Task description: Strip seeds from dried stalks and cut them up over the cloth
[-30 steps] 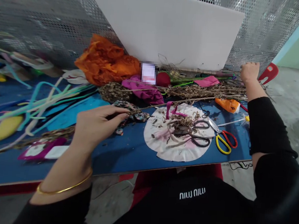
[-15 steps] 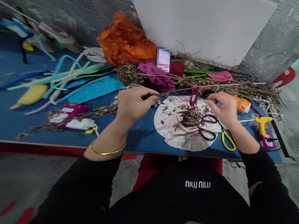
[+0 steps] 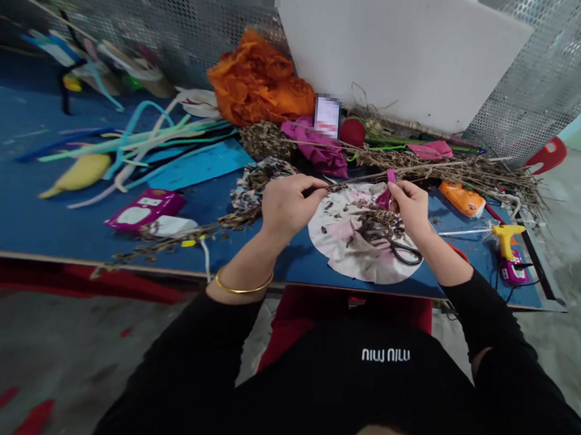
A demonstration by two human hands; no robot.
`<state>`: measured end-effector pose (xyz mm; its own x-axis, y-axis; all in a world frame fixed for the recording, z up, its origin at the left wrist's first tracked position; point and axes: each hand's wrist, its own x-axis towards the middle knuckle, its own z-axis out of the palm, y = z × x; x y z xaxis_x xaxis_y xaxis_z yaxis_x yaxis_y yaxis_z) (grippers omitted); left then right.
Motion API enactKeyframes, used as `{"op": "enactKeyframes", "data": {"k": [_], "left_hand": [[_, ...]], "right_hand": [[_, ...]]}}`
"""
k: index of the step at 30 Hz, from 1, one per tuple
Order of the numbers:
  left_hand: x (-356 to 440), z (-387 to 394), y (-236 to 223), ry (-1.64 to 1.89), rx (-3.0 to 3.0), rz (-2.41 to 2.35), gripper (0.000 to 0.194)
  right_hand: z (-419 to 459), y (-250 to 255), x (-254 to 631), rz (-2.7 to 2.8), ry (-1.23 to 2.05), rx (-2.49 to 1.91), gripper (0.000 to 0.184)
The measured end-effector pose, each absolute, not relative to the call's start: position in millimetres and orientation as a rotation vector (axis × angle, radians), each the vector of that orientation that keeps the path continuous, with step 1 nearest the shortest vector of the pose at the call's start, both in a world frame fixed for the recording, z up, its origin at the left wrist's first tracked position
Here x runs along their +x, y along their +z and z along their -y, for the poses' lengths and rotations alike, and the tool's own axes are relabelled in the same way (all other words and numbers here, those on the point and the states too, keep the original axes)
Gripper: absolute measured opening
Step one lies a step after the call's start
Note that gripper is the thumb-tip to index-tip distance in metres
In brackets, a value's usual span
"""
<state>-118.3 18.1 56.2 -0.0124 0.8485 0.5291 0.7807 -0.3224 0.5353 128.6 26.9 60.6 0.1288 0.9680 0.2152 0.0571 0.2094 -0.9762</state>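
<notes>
My left hand [image 3: 294, 208] is closed in a pinch on a long dried plant stem [image 3: 241, 220], whose leafy end slants down past the table's front edge. To the right of that hand, the stem's thin part runs over a round white cloth [image 3: 353, 268]. My right hand [image 3: 410, 208] pinches a magenta strip [image 3: 391, 176] that hangs by the stem. Below it, crumbled dried leaves [image 3: 376, 224] are scattered on the cloth. Black-handled scissors [image 3: 407, 253] lie there too, partly covered by my right forearm.
Dried stalks [image 3: 500, 174] are heaped along the back. Orange crumpled paper [image 3: 259, 78], magenta cloth [image 3: 319, 150] and a phone [image 3: 327, 117] are nearby. A yellow glue gun [image 3: 506, 238] is at right. Pipe cleaners [image 3: 137, 142] and a purple pack [image 3: 148, 209] lie left.
My right hand has moved left and taken hold of the magenta strip, which was hanging loose. My left hand has shifted right with the stem. The whole view has shifted slightly.
</notes>
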Motion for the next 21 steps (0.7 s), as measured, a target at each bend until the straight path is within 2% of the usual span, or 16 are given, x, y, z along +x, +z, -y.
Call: {"op": "enactKeyframes", "data": {"k": [6, 14, 21], "left_hand": [[-121, -25, 47, 1.256, 2.169, -1.682, 0.021], [-109, -25, 48, 1.288, 2.225, -1.662, 0.024], [-98, -21, 55, 1.277, 2.295, -1.555, 0.025]], "right_hand": [[-36, 90, 163, 1.307, 0.595, -1.134, 0.034], [-49, 117, 169, 1.636, 0.776, -1.158, 0.029], [-55, 120, 159, 1.603, 0.786, -1.098, 0.031]]}}
